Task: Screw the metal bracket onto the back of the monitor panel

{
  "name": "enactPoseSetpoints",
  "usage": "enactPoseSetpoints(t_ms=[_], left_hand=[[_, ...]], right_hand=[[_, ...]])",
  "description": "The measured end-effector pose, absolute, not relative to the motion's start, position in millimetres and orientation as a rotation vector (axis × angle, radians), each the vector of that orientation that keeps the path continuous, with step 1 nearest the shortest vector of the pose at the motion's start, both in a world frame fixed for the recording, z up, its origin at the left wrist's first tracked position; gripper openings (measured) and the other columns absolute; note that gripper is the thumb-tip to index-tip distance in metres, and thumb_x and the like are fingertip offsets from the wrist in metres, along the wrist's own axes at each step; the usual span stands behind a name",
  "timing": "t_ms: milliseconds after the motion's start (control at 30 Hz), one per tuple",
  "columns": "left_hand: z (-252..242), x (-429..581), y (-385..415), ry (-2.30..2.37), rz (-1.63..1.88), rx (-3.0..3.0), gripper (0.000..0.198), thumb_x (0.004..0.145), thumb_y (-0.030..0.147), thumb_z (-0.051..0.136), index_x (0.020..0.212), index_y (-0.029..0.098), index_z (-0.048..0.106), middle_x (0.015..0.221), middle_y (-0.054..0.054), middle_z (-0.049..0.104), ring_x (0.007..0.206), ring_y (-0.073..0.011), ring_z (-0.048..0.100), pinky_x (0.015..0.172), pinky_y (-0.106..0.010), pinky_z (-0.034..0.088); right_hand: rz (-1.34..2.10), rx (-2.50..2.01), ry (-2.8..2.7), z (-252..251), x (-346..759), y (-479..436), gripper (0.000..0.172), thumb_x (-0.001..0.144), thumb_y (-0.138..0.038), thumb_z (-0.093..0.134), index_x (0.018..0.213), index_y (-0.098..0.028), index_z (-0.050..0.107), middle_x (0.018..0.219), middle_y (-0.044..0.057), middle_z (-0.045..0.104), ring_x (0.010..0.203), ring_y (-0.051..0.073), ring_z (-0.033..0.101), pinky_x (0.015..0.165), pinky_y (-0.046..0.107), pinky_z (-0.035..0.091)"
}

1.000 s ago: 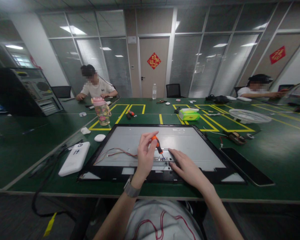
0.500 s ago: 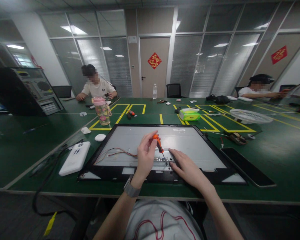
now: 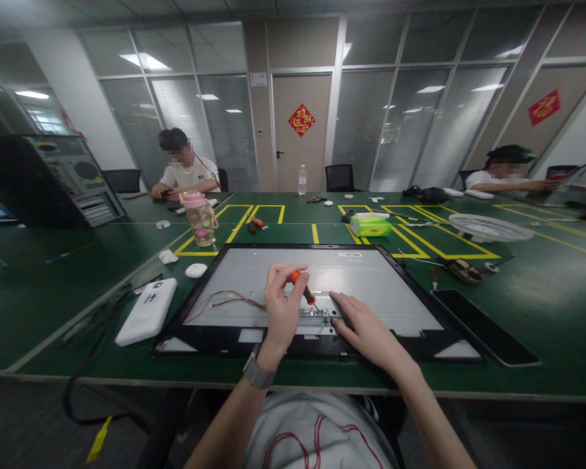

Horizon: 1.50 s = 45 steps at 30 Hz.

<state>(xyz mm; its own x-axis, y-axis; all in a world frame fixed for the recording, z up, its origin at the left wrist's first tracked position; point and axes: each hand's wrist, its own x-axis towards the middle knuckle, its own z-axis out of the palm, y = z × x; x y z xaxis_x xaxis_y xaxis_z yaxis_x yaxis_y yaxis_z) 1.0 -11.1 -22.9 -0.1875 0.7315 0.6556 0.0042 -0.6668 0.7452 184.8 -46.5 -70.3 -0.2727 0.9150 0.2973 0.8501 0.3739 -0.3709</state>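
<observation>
My left hand is closed round the orange-and-black handle of a screwdriver. The screwdriver leans, its shaft angled down to the right toward a small circuit strip. Whether its tip touches a screw is too small to tell. Fingers stretched out, my right hand rests on the flat screen panel just right of the strip. The panel lies with its grey metal back up inside a black frame. Thin coloured wires run across it and pass behind my left hand.
Left of the panel lie a white power bank and a white round case; a pink-lidded bottle stands behind. A black phone lies at the right. Beyond are a green packet and a white fan grille. Other people sit across the table.
My left hand has shifted slightly left with the screwdriver, which now leans more and sits a little lower. My right hand stays put. The person at the far left has brought their hands together.
</observation>
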Motion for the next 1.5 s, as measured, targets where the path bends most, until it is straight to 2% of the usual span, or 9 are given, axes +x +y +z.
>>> enactPoseSetpoints(t_ms=[233, 433, 633, 800, 933, 1100, 1267, 1367, 1500], left_hand=[[-21.5, 0.0, -14.5, 0.759, 1.763, 1.557, 0.03, 0.095, 0.029, 0.045, 0.116, 0.02, 0.064, 0.096, -0.006, 0.064, 0.09, -0.0151, 0.061, 0.084, -0.028, 0.047], [-21.8, 0.2, -13.5, 0.832, 1.811, 1.618, 0.022, 0.088, 0.03, 0.059, 0.104, 0.021, 0.071, 0.096, -0.005, 0.059, 0.081, -0.0123, 0.059, 0.076, -0.023, 0.048], [-20.6, -0.3, -14.1, 0.745, 1.738, 1.518, 0.031, 0.094, 0.027, 0.045, 0.116, 0.019, 0.064, 0.104, -0.008, 0.068, 0.097, -0.0175, 0.064, 0.089, -0.03, 0.048], [-19.8, 0.0, -13.3, 0.777, 1.696, 1.496, 0.034, 0.093, 0.026, 0.044, 0.121, 0.019, 0.063, 0.106, -0.008, 0.069, 0.094, -0.0173, 0.065, 0.087, -0.03, 0.048], [-21.6, -0.4, -11.8, 0.815, 1.728, 1.605, 0.028, 0.09, 0.028, 0.054, 0.114, 0.021, 0.066, 0.1, -0.006, 0.063, 0.088, -0.0145, 0.06, 0.079, -0.025, 0.048], [-22.3, -2.1, -11.8, 0.82, 1.79, 1.681, 0.03, 0.094, 0.025, 0.046, 0.117, 0.023, 0.065, 0.107, -0.006, 0.06, 0.099, -0.0152, 0.057, 0.087, -0.026, 0.045], [-20.9, -0.3, -12.3, 0.809, 1.815, 1.627, 0.021, 0.09, 0.029, 0.056, 0.105, 0.022, 0.069, 0.093, -0.003, 0.054, 0.076, -0.0107, 0.055, 0.071, -0.022, 0.047], [-21.2, 0.8, -12.6, 0.778, 1.859, 1.602, 0.016, 0.084, 0.032, 0.064, 0.092, 0.021, 0.072, 0.088, -0.002, 0.051, 0.074, -0.0106, 0.054, 0.068, -0.022, 0.047], [-21.3, 0.6, -14.6, 0.724, 1.775, 1.577, 0.023, 0.09, 0.032, 0.056, 0.105, 0.021, 0.069, 0.093, -0.005, 0.057, 0.079, -0.0126, 0.059, 0.073, -0.024, 0.049]], right_hand=[[0.184, -1.515, -2.196, -70.8, 185.4, -46.2, 0.051, 0.094, -0.035, 0.043, 0.141, -0.014, 0.041, 0.138, 0.015, 0.052, 0.129, 0.027, 0.047, 0.111, 0.046, 0.036], [0.174, -1.507, -2.182, -71.8, 186.0, -45.7, 0.051, 0.094, -0.034, 0.045, 0.141, -0.015, 0.041, 0.138, 0.013, 0.052, 0.129, 0.027, 0.047, 0.111, 0.045, 0.036], [0.171, -1.505, -2.185, -71.9, 186.6, -46.1, 0.051, 0.094, -0.034, 0.044, 0.141, -0.014, 0.042, 0.138, 0.014, 0.052, 0.129, 0.027, 0.047, 0.111, 0.046, 0.036], [0.173, -1.503, -2.177, -70.5, 185.7, -46.5, 0.051, 0.094, -0.034, 0.045, 0.14, -0.013, 0.043, 0.138, 0.014, 0.053, 0.128, 0.026, 0.048, 0.11, 0.044, 0.037], [0.174, -1.501, -2.177, -70.8, 185.7, -46.2, 0.051, 0.093, -0.034, 0.046, 0.14, -0.015, 0.043, 0.138, 0.014, 0.053, 0.128, 0.026, 0.048, 0.111, 0.045, 0.036], [0.185, -1.497, -2.184, -71.4, 186.0, -45.4, 0.05, 0.094, -0.034, 0.044, 0.14, -0.014, 0.042, 0.138, 0.014, 0.053, 0.128, 0.026, 0.047, 0.111, 0.045, 0.035], [0.188, -1.505, -2.175, -71.2, 185.8, -45.6, 0.05, 0.094, -0.035, 0.044, 0.14, -0.015, 0.043, 0.137, 0.014, 0.053, 0.128, 0.026, 0.048, 0.11, 0.045, 0.037], [0.184, -1.5, -2.169, -71.0, 185.7, -46.1, 0.05, 0.094, -0.035, 0.044, 0.14, -0.017, 0.043, 0.137, 0.013, 0.054, 0.128, 0.027, 0.048, 0.11, 0.046, 0.037], [0.183, -1.495, -2.179, -71.6, 186.1, -46.3, 0.05, 0.094, -0.034, 0.044, 0.141, -0.017, 0.042, 0.138, 0.013, 0.053, 0.128, 0.027, 0.047, 0.11, 0.047, 0.036]])
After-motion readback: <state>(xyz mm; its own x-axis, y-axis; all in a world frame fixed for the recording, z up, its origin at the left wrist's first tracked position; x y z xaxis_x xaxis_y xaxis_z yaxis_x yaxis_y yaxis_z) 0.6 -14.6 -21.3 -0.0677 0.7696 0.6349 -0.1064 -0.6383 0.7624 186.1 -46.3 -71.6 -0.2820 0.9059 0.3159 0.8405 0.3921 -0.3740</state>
